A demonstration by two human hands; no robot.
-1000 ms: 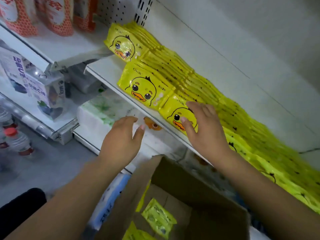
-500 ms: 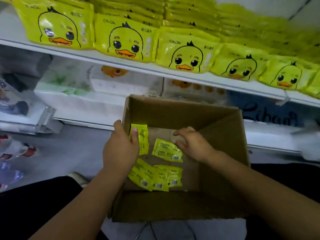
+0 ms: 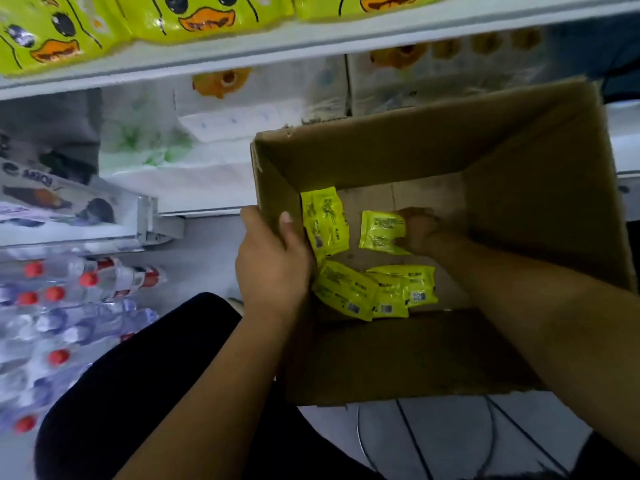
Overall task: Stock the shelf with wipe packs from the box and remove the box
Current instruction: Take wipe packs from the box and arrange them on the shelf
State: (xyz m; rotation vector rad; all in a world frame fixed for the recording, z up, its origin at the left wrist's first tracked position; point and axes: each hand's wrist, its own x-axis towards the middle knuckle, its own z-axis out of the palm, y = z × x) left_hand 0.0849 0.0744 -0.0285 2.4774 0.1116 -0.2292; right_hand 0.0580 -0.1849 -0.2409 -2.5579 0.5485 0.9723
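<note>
An open cardboard box (image 3: 519,188) sits in front of me below the shelf. Several small yellow wipe packs lie on its bottom: one leans against the left wall (image 3: 325,221), a few overlap near the front (image 3: 377,294). My left hand (image 3: 273,261) grips the box's left wall, thumb inside. Reaching down into the box, my right hand (image 3: 420,232) pinches one yellow pack (image 3: 381,232) by its right edge. On the white shelf (image 3: 311,39) above stand yellow duck-printed wipe packs (image 3: 194,15) in a row.
Tissue and wipe packages (image 3: 221,133) fill the lower shelf behind the box. Water bottles with red caps (image 3: 69,306) lie on the floor at the left. My dark-clothed knee (image 3: 138,393) is under my left arm. Thin cables (image 3: 415,441) run on the floor in front.
Both hands came down from the shelf to the box. The view has tipped down and closer. My right hand now pinches a pack it was only touching half a second ago.
</note>
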